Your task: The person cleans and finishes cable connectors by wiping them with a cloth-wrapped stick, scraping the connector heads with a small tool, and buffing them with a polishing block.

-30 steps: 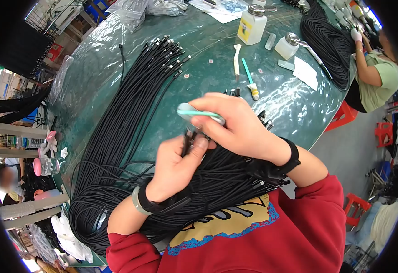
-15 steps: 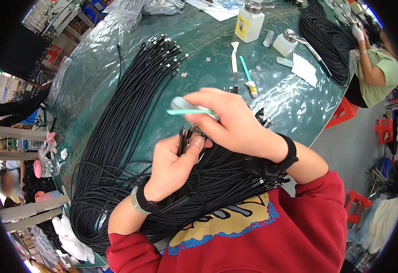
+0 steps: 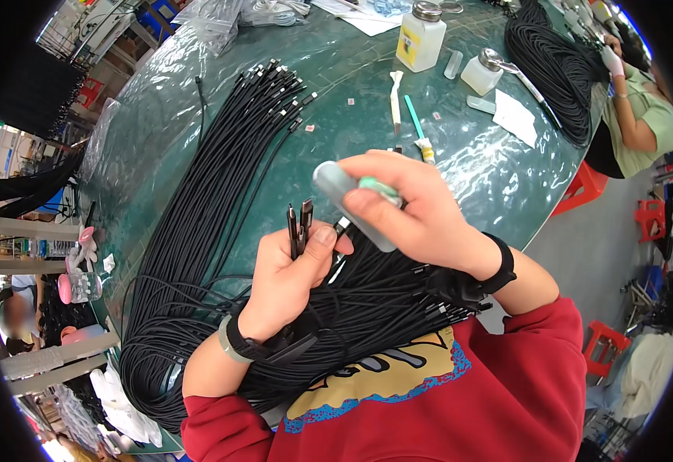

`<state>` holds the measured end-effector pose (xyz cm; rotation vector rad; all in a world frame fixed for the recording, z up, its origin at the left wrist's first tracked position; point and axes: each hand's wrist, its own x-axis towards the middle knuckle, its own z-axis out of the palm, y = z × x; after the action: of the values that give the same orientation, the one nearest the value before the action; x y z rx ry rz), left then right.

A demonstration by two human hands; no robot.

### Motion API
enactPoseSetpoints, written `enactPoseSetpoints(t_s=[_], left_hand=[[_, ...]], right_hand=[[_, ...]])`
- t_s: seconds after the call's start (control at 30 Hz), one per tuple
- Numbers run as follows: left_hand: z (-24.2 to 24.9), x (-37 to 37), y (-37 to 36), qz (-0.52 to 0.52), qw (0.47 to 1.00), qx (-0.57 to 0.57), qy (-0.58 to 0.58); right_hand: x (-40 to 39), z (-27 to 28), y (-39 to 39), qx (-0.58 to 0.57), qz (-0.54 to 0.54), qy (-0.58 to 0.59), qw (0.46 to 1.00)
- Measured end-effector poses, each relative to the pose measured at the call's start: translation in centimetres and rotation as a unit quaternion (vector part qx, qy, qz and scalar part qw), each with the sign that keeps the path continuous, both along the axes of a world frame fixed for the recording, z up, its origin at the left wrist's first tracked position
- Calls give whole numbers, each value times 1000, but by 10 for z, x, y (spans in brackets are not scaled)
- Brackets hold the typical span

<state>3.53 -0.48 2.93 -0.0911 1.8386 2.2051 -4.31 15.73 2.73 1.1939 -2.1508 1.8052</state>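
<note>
My left hand [image 3: 290, 273] is closed around several black cable ends, whose dark connectors [image 3: 301, 223] stick up past the thumb. One cable plug with a silver tip [image 3: 342, 224] points up beside the left fingertips, just under my right hand. Pinched in my right hand [image 3: 413, 204] is a translucent grey strip with a rounded end [image 3: 336, 183], together with something green [image 3: 379, 186], mostly covered by the fingers. Under both hands lies a thick bundle of black cables [image 3: 375, 308]. A second part of the bundle [image 3: 198, 192] stretches up the table at left, plug ends at the top.
On the green table [image 3: 352, 61] stand two jars, one larger [image 3: 421, 38] and one smaller [image 3: 482, 72]. A teal stick [image 3: 414, 117], a brush-like stick [image 3: 395, 100] and white paper [image 3: 515, 118] lie nearby. Coiled black cables [image 3: 552, 77] sit far right beside a seated person [image 3: 644, 127].
My right hand has shifted slightly right and turned, so the grey strip shows more and the green stick less. The connectors in my left hand have tilted upright and spread apart.
</note>
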Motion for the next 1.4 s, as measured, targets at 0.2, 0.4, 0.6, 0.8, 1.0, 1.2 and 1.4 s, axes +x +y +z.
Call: enactPoseSetpoints(t_s=[0.2, 0.4, 0.6, 0.8, 1.0, 1.2, 1.4], left_hand=[[9, -2, -8, -22, 977, 192, -91], [4, -6, -14, -26, 971, 232, -48], [4, -6, -8, -23, 982, 186, -28], [5, -3, -5, 18, 988, 148, -45], [4, 6, 10, 22, 989, -123, 79], [6, 5, 8, 65, 989, -116, 65], [2, 7, 9, 49, 986, -147, 70]], right_hand=[[4, 8, -11, 50, 6, 81, 995], [3, -3, 14, 173, 19, 103, 979], [3, 16, 16, 109, 19, 40, 993], [8, 17, 2, 142, 37, 32, 989], [-10, 20, -17, 153, -34, -38, 987], [-8, 31, 1, 137, -33, -222, 965], [3, 11, -7, 113, -19, -29, 993]])
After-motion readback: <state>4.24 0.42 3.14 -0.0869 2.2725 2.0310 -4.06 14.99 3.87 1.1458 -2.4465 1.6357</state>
